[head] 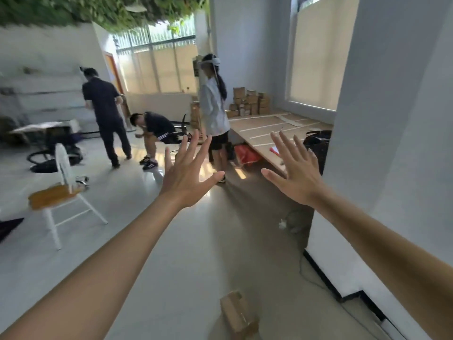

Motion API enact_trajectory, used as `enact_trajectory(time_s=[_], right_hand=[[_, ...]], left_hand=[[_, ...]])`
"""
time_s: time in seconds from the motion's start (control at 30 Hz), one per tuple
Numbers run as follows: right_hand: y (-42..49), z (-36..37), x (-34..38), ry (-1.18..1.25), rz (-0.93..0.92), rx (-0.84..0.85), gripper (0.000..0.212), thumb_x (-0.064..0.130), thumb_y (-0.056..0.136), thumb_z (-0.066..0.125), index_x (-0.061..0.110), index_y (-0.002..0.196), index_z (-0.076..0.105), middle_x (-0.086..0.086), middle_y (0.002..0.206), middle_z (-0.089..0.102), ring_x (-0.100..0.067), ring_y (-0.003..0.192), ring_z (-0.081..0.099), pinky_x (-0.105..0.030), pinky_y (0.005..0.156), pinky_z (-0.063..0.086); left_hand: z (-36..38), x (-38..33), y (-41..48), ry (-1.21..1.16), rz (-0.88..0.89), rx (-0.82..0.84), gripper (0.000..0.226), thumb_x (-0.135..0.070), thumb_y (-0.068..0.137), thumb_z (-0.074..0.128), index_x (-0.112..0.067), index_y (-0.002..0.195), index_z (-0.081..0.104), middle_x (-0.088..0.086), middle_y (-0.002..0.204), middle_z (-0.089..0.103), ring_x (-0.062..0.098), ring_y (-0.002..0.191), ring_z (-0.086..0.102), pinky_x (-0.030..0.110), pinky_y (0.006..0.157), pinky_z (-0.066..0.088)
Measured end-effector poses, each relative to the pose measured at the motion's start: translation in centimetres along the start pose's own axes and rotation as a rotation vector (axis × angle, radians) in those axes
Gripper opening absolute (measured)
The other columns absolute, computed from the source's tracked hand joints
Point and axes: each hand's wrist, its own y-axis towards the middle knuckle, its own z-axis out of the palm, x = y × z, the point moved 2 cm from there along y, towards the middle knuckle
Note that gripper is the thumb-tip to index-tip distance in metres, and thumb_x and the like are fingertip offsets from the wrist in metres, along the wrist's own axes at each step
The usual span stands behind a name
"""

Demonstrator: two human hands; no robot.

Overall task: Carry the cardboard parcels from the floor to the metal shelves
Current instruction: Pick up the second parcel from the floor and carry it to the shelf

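Note:
Both my arms stretch out in front of me at chest height. My left hand [187,171] is open with its fingers spread and holds nothing. My right hand [295,171] is open too, palm forward, empty. A small cardboard parcel [239,312] lies on the grey floor near the bottom edge, below and between my arms. A stack of several cardboard parcels [250,101] stands far back on a raised wooden platform [267,130]. No metal shelves show in this view.
Three people stand or crouch ahead: one in black [105,114], one bent low [153,130], one in a white shirt [213,111]. A white chair with a wooden seat [57,195] is at the left. A white pillar [382,143] rises at the right, with cables along its base.

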Motion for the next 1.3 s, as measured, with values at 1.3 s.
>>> enact_trajectory(time_s=[1.3], right_hand=[[-7.6, 60.0, -17.8, 1.047, 0.792, 0.692, 0.054, 0.054, 0.105, 0.015, 0.042, 0.158, 0.015, 0.012, 0.168, 0.021, -0.013, 0.156, 0.019, -0.042, 0.125, 0.010]], left_hand=[[58.0, 14.7, -17.9, -1.230, -1.025, 0.539, 0.059, -0.056, 0.101, 0.022, -0.040, 0.157, 0.013, -0.021, 0.165, 0.009, 0.002, 0.151, 0.009, 0.044, 0.124, 0.002]])
